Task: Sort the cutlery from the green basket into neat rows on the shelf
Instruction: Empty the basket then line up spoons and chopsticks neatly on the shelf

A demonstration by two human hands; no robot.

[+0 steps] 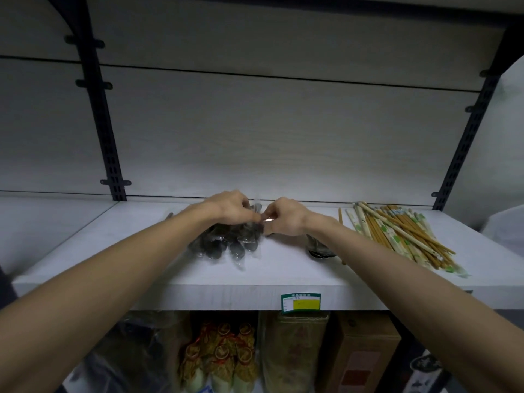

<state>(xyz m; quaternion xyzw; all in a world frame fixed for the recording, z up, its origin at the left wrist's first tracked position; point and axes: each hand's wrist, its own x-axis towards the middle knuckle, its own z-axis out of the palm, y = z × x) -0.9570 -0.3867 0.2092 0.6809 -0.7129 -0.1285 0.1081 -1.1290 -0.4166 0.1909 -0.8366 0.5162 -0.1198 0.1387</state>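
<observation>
Both hands meet at the shelf's [283, 276] back-middle: the left hand [229, 207] and right hand [286, 217] pinch wrapped dark spoons [226, 245], probably squaring them into a row. Chopsticks [397, 234] fan out toward the right edge. The green basket is unseen.
</observation>
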